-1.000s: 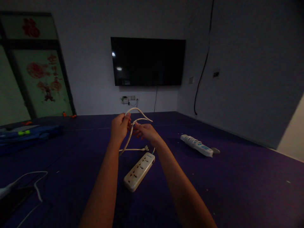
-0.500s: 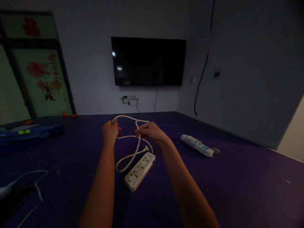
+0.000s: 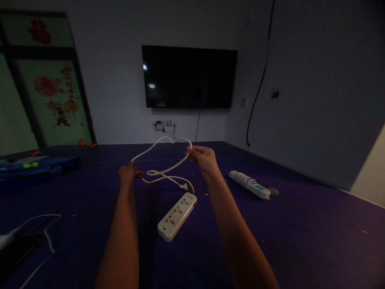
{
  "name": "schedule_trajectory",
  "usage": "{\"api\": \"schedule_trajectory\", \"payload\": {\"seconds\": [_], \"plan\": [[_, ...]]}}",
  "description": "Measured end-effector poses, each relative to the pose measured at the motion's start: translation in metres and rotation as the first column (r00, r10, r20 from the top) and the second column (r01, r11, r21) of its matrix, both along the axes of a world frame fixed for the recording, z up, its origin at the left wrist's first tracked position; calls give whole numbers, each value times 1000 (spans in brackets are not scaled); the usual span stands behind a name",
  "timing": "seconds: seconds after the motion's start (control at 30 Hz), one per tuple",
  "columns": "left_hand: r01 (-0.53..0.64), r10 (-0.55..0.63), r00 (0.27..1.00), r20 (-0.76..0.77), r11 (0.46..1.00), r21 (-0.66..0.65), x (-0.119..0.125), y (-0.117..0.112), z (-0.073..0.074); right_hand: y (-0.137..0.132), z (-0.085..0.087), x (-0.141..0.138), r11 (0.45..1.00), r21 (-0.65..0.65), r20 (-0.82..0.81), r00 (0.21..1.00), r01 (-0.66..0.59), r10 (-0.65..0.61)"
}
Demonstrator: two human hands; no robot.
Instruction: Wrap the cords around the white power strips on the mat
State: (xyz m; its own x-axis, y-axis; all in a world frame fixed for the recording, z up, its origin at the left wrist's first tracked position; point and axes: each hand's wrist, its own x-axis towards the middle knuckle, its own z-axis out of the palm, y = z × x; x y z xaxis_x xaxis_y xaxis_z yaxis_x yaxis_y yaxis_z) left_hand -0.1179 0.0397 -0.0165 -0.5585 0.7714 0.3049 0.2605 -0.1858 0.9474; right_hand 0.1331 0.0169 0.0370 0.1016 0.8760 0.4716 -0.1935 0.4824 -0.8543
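A white power strip (image 3: 177,216) lies slanted on the purple floor between my forearms. Its white cord (image 3: 150,149) runs up from the far end and loops in the air between my hands. My left hand (image 3: 128,173) is closed on the cord at the left; its fingertips are partly hidden. At the right, my right hand (image 3: 203,155) pinches another stretch of the cord between thumb and fingers. The plug (image 3: 183,186) rests just beyond the strip's far end, near where the cord leaves it.
Right of my right arm lies a second power strip (image 3: 249,184) with its cord wound round it. A dark flat object (image 3: 19,251) with a white cable is at lower left. Blue fabric (image 3: 51,168) lies farther left. A television (image 3: 189,77) hangs on the far wall.
My right hand has moved right and slightly up, pulling the cord into a wider loop. My left hand has shifted left and a little down. The strip has stayed put.
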Motion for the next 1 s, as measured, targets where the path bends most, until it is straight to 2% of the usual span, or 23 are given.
{"api": "schedule_trajectory", "payload": {"seconds": [0.1, 0.17, 0.3, 0.5, 0.67, 0.77, 0.83, 0.9, 1.0], "plan": [[23, -14, 996, 91, 995, -100, -2, 0, -3, 2, 3, 8, 989, 49, -120, 984, 136, -130], [53, -38, 993, 115, 989, -137, 0, 0, -2, 3, 4, 13, 983, 57, -196, 967, 175, -161], [112, -98, 991, 92, 981, -157, 11, 3, 1, 1, 6, 18, 995, 31, -293, 952, 100, -86], [198, -206, 978, -38, 969, -150, 38, 5, 10, 4, 4, 15, 998, 52, -318, 948, 30, -12], [297, -325, 934, -145, 936, -189, 59, 2, 19, 13, -2, 13, 999, 35, -318, 948, 22, -10], [315, -355, 904, -239, 930, -190, 67, -3, 25, 17, -5, 18, 1000, 13, -347, 938, 21, -16], [306, -376, 856, -355, 922, -238, 71, -9, 27, 20, -6, 23, 999, 11, -375, 926, 41, -34], [303, -441, 775, -452, 888, -347, 77, -16, 27, 23, -7, 28, 997, 19, -402, 914, 77, -63], [322, -610, 626, -486, 770, -551, 94, -22, 19, 27, -10, 35, 991, 11, -439, 891, 133, -114]]}}
